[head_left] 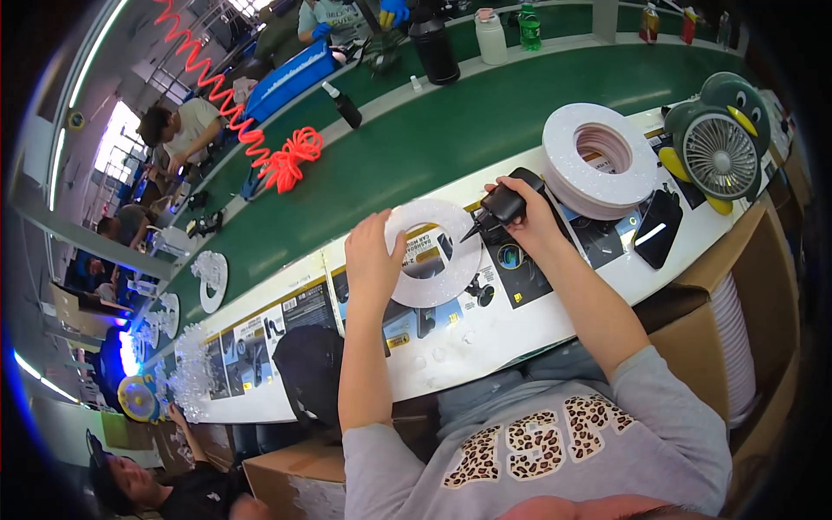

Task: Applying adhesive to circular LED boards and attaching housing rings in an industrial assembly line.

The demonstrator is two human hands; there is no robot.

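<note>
A flat white speckled ring [451, 289] lies on the white work surface in front of me. My left hand [373, 251] is at its left side, fingers and thumb closed on the rim. In my right hand [530, 217] is a black squeeze bottle [503, 205] with a thin pointed nozzle. The fingers are wrapped round the bottle, and its tip points left at the ring's right side. To the right of that hand stands a stack of similar white rings [559, 165].
A phone [659, 229] and a penguin-shaped fan [718, 147] are at the right. Printed sheets [308, 312] line the work surface. Beyond runs a green belt [399, 130], with a coiled red hose [293, 159] over it. Cardboard boxes [685, 355] stand beside me; other people sit at the left.
</note>
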